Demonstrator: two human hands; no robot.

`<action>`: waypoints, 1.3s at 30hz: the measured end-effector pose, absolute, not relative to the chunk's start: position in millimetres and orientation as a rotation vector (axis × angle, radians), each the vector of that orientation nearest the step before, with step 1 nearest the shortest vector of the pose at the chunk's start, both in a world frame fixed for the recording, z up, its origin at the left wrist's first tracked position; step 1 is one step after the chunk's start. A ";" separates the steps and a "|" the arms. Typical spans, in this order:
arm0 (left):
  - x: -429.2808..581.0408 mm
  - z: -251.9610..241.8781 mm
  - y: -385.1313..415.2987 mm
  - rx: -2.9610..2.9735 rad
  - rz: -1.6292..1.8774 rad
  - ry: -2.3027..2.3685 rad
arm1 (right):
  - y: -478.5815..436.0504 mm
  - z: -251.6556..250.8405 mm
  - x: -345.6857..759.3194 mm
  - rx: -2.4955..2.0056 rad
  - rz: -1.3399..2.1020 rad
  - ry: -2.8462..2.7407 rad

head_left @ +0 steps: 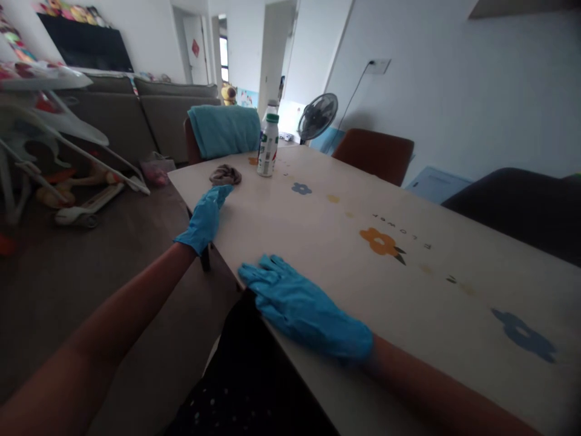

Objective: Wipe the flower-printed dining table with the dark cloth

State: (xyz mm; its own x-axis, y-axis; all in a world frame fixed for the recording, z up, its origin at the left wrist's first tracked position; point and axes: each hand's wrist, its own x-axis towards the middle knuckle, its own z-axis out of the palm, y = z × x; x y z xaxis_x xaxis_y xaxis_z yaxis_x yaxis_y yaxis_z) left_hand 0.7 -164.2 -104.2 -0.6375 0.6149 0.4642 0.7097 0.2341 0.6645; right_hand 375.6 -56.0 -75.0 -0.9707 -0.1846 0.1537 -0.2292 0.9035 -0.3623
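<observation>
Both my hands wear blue gloves. My left hand (206, 218) reaches over the table's left edge, fingers stretched out, their tips just short of a crumpled brown cloth (226, 175); whether they touch it I cannot tell. Palm down on the white table (313, 233), my right hand (304, 306) lies flat near the front edge with its fingers extended and nothing in it. Beyond the cloth stands a white bottle with a green cap (269, 145), and a second bottle (272, 107) shows partly behind it. Flower prints and letters decorate the tabletop.
A chair with a turquoise towel (227, 130) stands at the far end. Along the right side are a brown chair (374, 154) and a dark chair (512, 206). A fan (318, 117) is near the wall. To the left are a sofa (177, 100) and a high chair (68, 115).
</observation>
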 end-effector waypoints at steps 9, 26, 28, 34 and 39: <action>9.8 -100.9 -156.9 -1.223 -1.494 -2.452 | -49.4 -83.1 217.7 0.030 0.579 -2.914; 8.2 -101.1 -157.3 -1.225 -1.391 -2.512 | 13.1 -36.2 157.4 -0.424 0.403 -2.887; 7.8 -101.7 -156.9 -1.229 -1.384 -2.512 | 11.3 -38.3 168.3 -0.360 0.407 -2.904; 7.0 -98.1 -161.4 -1.245 -1.354 -2.503 | -2.2 -55.2 245.2 -0.088 0.461 -3.000; 3.5 -97.3 -161.1 -1.236 -1.312 -2.501 | -14.4 -59.3 350.0 0.103 0.624 -3.038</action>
